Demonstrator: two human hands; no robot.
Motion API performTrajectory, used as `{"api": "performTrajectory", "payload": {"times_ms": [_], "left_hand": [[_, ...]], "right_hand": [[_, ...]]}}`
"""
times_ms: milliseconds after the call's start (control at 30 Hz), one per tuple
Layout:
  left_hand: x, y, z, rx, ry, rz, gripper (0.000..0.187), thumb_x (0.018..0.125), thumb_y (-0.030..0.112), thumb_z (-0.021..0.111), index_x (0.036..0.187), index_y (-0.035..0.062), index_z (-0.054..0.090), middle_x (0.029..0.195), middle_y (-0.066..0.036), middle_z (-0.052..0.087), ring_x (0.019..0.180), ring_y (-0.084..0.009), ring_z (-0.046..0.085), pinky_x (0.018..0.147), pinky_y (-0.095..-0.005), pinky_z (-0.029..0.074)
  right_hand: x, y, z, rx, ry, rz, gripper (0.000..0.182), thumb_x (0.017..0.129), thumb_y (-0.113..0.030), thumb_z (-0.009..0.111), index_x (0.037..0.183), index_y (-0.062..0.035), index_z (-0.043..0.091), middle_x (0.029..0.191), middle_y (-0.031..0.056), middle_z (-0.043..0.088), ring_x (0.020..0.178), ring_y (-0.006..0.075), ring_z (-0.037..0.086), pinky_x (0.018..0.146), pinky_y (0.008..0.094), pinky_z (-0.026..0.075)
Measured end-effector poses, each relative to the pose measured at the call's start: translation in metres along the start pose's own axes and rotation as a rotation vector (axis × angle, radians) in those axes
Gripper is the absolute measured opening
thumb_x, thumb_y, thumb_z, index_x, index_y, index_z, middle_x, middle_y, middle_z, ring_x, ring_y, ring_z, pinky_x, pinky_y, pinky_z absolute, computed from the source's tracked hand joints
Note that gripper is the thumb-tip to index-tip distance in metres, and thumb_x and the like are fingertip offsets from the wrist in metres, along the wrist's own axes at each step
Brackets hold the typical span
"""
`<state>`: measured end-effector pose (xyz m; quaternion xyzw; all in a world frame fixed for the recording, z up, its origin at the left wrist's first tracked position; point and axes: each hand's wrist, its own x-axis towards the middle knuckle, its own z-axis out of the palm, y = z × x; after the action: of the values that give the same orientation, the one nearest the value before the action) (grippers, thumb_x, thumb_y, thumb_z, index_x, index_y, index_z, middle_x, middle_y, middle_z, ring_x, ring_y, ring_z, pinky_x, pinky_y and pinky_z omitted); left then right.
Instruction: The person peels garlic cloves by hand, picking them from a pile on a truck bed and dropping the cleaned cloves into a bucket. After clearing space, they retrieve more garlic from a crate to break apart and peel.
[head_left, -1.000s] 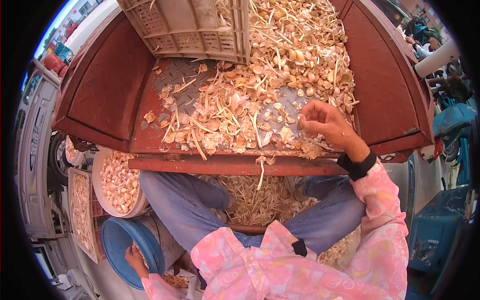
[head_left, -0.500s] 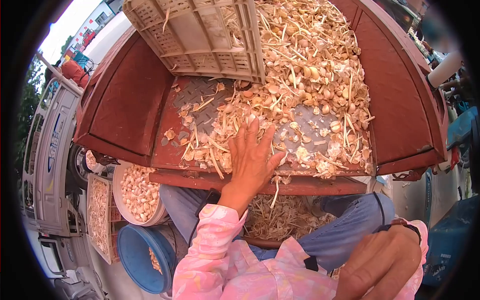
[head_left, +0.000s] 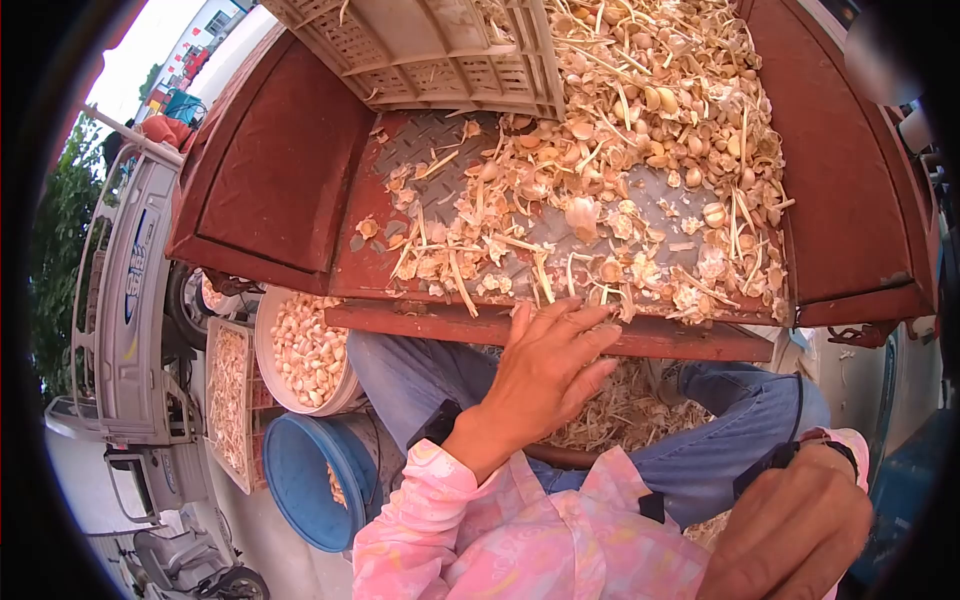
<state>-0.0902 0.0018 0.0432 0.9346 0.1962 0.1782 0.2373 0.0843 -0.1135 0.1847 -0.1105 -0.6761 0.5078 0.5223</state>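
My left hand is at the front edge of the red metal tray, palm down, fingers apart, holding nothing visible. Just beyond its fingertips lie garlic skins, dry stalks and loose cloves on the tray floor. A larger clove sits among the scraps. The thicker heap of garlic and husks fills the back right of the tray. My right hand is low at the right, near my body, with its fingers curled down; the fingertips and anything in them are hidden.
A tilted plastic crate stands at the tray's back left. To the left are a white bucket of cloves, a blue bucket and a crate of scraps. Husks lie between my legs. A parked vehicle stands farther left.
My left hand has drawn back from the scraps to the tray's front edge. A larger clove now shows on the tray floor. The whole view has shifted; my right hand stays low.
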Motion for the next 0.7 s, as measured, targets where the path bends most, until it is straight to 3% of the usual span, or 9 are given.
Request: {"api": "performTrajectory", "payload": {"times_ms": [100, 167, 267, 300, 367, 467, 500, 600, 700], "left_hand": [[-0.003, -0.02, -0.009, -0.186, 0.169, -0.076, 0.032, 0.082, 0.015, 0.064, 0.112, 0.0054, 0.059, 0.107, -0.012, 0.062, 0.096, -0.0262, 0.059, 0.083, -0.0378, 0.045], [-0.005, -0.006, -0.016, -0.742, 0.105, -0.373, 0.034, 0.09, 0.024, 0.054, 0.116, 0.0021, 0.054, 0.098, -0.013, 0.063, 0.086, -0.0206, 0.061, 0.074, -0.0308, 0.049], [-0.01, 0.014, -0.011, -1.709, -0.124, -0.621, 0.049, 0.096, 0.04, 0.039, 0.125, 0.0014, 0.045, 0.1, -0.012, 0.06, 0.081, -0.0157, 0.061, 0.063, -0.0236, 0.05], [-0.012, 0.026, 0.003, -1.98, -0.117, -0.693, 0.058, 0.095, 0.046, 0.036, 0.123, -0.0039, 0.043, 0.11, -0.016, 0.057, 0.087, -0.0195, 0.062, 0.064, -0.024, 0.052], [-0.013, 0.034, 0.01, -2.21, -0.162, -0.913, 0.05, 0.095, 0.042, 0.04, 0.116, -0.0027, 0.048, 0.098, -0.011, 0.059, 0.075, -0.0146, 0.059, 0.051, -0.0161, 0.046], [-0.043, -0.004, 0.031, -2.281, -0.003, -0.837, 0.039, 0.095, 0.035, 0.043, 0.109, 0.0, 0.053, 0.085, -0.006, 0.056, 0.062, -0.009, 0.051, 0.041, -0.0142, 0.037], [-0.043, -0.005, 0.01, -2.131, 0.153, -0.991, 0.028, 0.096, 0.026, 0.044, 0.102, 0.0013, 0.055, 0.074, -0.003, 0.048, 0.053, -0.0053, 0.039, 0.035, -0.0137, 0.029], [-0.088, -0.05, -0.044, -1.818, 0.682, -0.767, 0.025, 0.096, 0.023, 0.044, 0.101, 0.0015, 0.056, 0.068, 0.0, 0.045, 0.05, -0.0029, 0.035, 0.036, -0.0132, 0.026], [-0.161, -0.115, -0.106, -1.338, 1.103, -0.75, 0.025, 0.095, 0.022, 0.046, 0.103, -0.0003, 0.054, 0.069, -0.001, 0.044, 0.05, -0.0035, 0.034, 0.034, -0.014, 0.025]], "right_hand": [[-0.017, 0.011, -0.008, -0.117, -0.036, -0.013, 0.016, 0.08, -0.005, 0.061, 0.089, 0.008, 0.062, 0.081, 0.0173, 0.062, 0.062, 0.024, 0.061, 0.051, 0.028, 0.048], [-0.028, 0.021, -0.017, -0.199, -0.075, -0.022, 0.018, 0.083, -0.008, 0.057, 0.09, 0.0083, 0.059, 0.083, 0.0159, 0.061, 0.068, 0.0252, 0.061, 0.056, 0.0302, 0.049], [-0.023, 0.038, -0.023, -0.753, -0.134, 0.147, 0.021, 0.079, -0.014, 0.06, 0.092, 0.0024, 0.059, 0.084, 0.0114, 0.059, 0.072, 0.0248, 0.061, 0.054, 0.03, 0.048], [-0.02, 0.048, -0.022, -0.981, -0.16, 0.219, 0.023, 0.076, -0.016, 0.063, 0.093, -0.0007, 0.059, 0.083, 0.0094, 0.057, 0.072, 0.0243, 0.06, 0.053, 0.0298, 0.047], [-0.026, 0.087, -0.018, -1.122, -0.143, 0.287, 0.023, 0.073, -0.019, 0.066, 0.09, -0.0049, 0.059, 0.079, 0.0067, 0.054, 0.07, 0.0238, 0.059, 0.053, 0.0318, 0.047], [-0.027, 0.102, -0.017, -1.006, -0.058, 0.333, 0.019, 0.076, -0.021, 0.065, 0.087, -0.0069, 0.058, 0.075, 0.0061, 0.052, 0.069, 0.0248, 0.057, 0.058, 0.0363, 0.046], [-0.028, 0.1, -0.024, -1.025, -0.011, 0.356, 0.017, 0.077, -0.019, 0.065, 0.086, -0.0063, 0.058, 0.074, 0.007, 0.053, 0.069, 0.0255, 0.057, 0.058, 0.0364, 0.046], [-0.043, 0.095, -0.061, -1.137, 0.18, 0.468, 0.01, 0.079, -0.012, 0.062, 0.084, -0.0041, 0.057, 0.073, 0.01, 0.054, 0.068, 0.0281, 0.056, 0.059, 0.0367, 0.045], [-0.065, 0.097, -0.097, -1.254, 0.354, 0.58, 0.005, 0.08, -0.005, 0.059, 0.083, -0.0019, 0.058, 0.071, 0.0117, 0.055, 0.066, 0.0307, 0.056, 0.06, 0.037, 0.044]]}}
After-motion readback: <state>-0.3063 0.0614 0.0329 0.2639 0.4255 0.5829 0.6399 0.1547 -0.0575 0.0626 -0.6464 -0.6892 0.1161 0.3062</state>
